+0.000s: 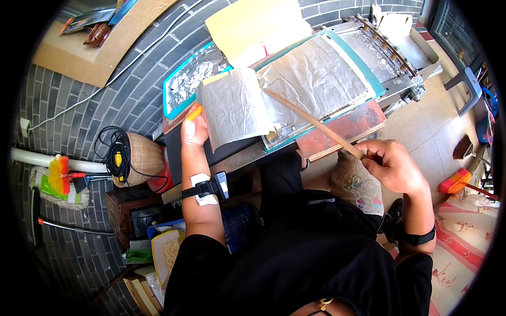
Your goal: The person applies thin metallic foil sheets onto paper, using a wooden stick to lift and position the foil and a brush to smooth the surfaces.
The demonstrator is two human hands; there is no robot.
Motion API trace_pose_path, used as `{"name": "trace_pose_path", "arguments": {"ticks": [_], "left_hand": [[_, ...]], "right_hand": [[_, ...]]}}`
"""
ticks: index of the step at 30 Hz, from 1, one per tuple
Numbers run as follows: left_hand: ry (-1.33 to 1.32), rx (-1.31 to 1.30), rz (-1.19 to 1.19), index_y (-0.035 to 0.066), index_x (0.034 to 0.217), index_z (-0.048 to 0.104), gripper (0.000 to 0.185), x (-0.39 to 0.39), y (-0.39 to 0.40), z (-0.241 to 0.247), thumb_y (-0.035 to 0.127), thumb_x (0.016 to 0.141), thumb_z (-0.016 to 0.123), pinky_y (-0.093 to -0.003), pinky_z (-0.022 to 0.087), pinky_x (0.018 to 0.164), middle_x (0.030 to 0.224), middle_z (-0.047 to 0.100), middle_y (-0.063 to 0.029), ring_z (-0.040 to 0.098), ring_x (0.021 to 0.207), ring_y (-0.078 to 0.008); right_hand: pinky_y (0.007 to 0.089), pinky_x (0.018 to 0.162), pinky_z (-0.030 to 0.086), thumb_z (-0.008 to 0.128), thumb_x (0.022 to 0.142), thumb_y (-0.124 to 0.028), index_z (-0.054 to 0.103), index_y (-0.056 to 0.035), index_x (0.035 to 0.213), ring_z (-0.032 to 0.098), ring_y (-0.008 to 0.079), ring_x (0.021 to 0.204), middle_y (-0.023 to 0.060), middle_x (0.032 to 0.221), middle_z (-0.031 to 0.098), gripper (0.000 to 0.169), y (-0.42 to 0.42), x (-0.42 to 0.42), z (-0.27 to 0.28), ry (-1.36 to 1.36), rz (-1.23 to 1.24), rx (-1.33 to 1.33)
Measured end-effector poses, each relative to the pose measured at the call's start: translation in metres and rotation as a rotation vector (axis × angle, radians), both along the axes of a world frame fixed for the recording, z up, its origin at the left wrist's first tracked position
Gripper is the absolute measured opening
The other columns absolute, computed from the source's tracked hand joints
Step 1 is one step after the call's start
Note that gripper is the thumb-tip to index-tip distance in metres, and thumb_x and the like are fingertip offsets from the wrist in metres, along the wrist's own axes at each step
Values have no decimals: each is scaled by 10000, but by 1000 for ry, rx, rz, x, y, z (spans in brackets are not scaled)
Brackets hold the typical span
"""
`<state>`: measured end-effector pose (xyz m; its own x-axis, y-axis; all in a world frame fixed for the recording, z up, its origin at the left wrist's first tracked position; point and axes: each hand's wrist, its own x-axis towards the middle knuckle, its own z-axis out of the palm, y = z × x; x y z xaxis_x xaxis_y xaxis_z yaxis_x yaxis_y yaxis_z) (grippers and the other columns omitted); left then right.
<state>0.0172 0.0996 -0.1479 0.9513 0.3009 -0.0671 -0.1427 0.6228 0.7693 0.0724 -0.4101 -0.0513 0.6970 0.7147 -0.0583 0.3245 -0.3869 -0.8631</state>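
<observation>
My left hand [195, 127] is at the left edge of a curved sheet of silver foil [237, 106], with an orange object [194, 113] at its fingers; its grip on the foil is partly hidden. In my right hand [389, 164] is the near end of a slim wooden stick [312, 120]. The stick's far tip reaches the gap between the curved foil and a larger wrinkled foil sheet [316, 75]. That larger sheet lies on a stack with a green board [373, 81] under it. Yellow paper [253, 27] stands behind.
A blue-rimmed tray [168, 112] of foil scraps sits at the back left. Red boards [342, 126] stick out at the front. A metal frame [379, 43] is at the right, a wicker basket [144, 158] at the left, and a blue-gray stool [470, 91] on the floor.
</observation>
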Motion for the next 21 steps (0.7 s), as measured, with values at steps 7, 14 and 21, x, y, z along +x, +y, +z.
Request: {"name": "trace_pose_path", "arguments": {"ticks": [7, 14, 21], "left_hand": [[-17, 12, -24, 13, 1245, 509, 353, -1, -5, 4, 57, 895, 518, -382, 492, 936, 1179, 627, -123, 619, 1072, -237], [-29, 5, -51, 13, 1275, 494, 376, -2, -3, 4, 62, 902, 499, -388, 478, 954, 1194, 620, -127, 604, 1096, -242], [-9, 33, -43, 21, 1268, 501, 374, 2, -3, 2, 31, 894, 508, -352, 472, 960, 1191, 621, -117, 604, 1094, -224]], "right_hand": [[353, 550, 426, 553, 771, 19, 637, 2, 1012, 495, 234, 536, 154, 639, 543, 256, 7, 4, -9, -4, 15, 21], [351, 552, 418, 547, 783, 9, 631, 17, 998, 465, 230, 538, 157, 628, 520, 230, 14, 5, -13, -11, -8, 61], [296, 584, 432, 565, 826, 22, 623, 40, 1025, 485, 120, 624, 83, 688, 548, 208, 22, 9, -12, 44, -1, 24]]}}
